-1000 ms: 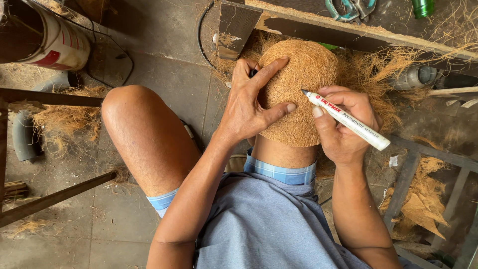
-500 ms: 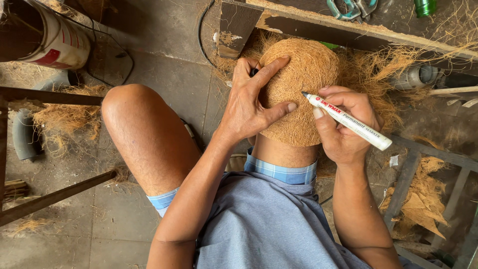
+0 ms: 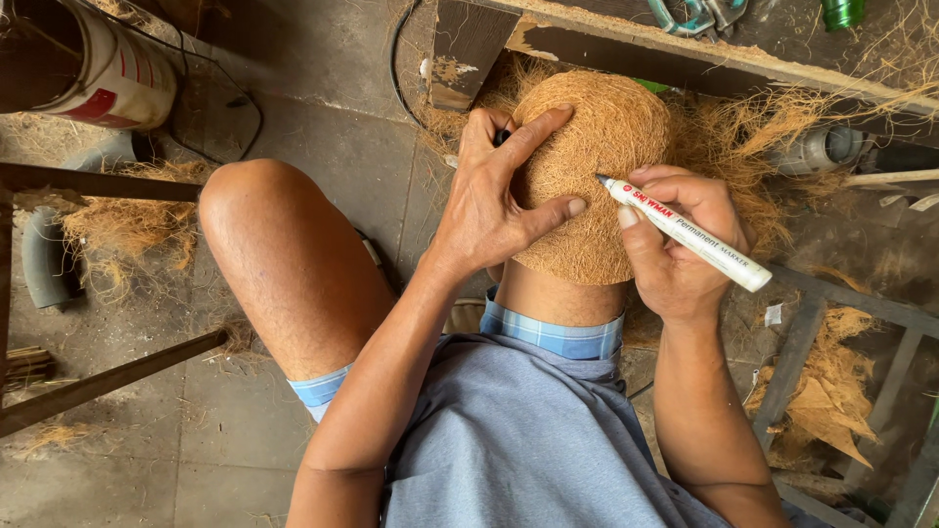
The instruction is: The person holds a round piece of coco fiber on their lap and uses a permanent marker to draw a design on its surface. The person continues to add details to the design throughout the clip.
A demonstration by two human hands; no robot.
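The left hand [image 3: 494, 210] is pressing down on a round brown coconut-fibre ball [image 3: 597, 166], its fingers spread and curled over the near left side, steadying it. The ball is sitting on the person's right thigh, just beyond the blue checked hem of the shorts [image 3: 553, 332]. The right hand [image 3: 680, 249] is closing around a white marker [image 3: 685, 233], gripping it like a pen, and the dark tip is touching the ball's right side.

The bare left knee [image 3: 264, 244] is rising to the left of the ball. Loose coconut fibre [image 3: 753, 147] is lying in a tangle on the right and far side, partly hiding a grey pipe piece [image 3: 822, 149]. A wooden plank [image 3: 685, 49] is running across the far edge, with scissors [image 3: 694, 12] and a green bottle [image 3: 841, 12] beyond it. A white bucket [image 3: 98, 68] is standing at the far left, a black cable [image 3: 225, 108] trailing beside it. Dark wooden bars [image 3: 98, 381] are crossing the near left floor.
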